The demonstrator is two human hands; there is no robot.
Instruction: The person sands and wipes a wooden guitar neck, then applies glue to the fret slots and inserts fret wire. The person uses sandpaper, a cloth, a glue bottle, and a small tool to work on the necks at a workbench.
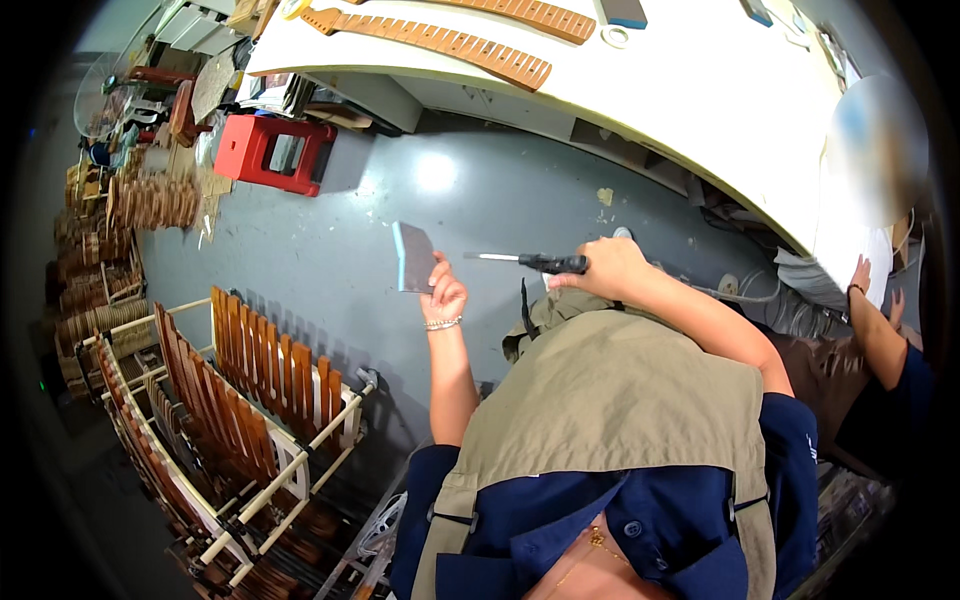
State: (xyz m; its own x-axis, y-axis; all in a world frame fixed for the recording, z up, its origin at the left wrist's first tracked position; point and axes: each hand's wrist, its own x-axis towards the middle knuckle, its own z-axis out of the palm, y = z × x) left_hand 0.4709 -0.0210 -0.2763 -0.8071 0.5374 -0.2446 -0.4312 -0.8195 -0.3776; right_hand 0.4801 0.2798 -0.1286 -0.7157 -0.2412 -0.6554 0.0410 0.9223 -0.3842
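Observation:
My left hand (446,296) is closed on a flat grey sanding block (417,262) with a light blue edge, held up over the floor by its lower right side. In my right hand (612,268) is a screwdriver (552,263) with a black handle, its thin metal shaft pointing left toward the block. The shaft's tip and the block are apart. Ahead, on the white workbench (690,95), lie fretted wooden guitar necks (440,47). Another grey block with a blue edge (625,12) lies there, beside a roll of tape (615,37).
A red step stool (275,153) stands on the grey floor near the bench's left end. At lower left is a pipe rack (290,465) full of wooden necks; more wooden parts (150,203) are stacked behind. Another person's hand (862,274) touches the bench at right.

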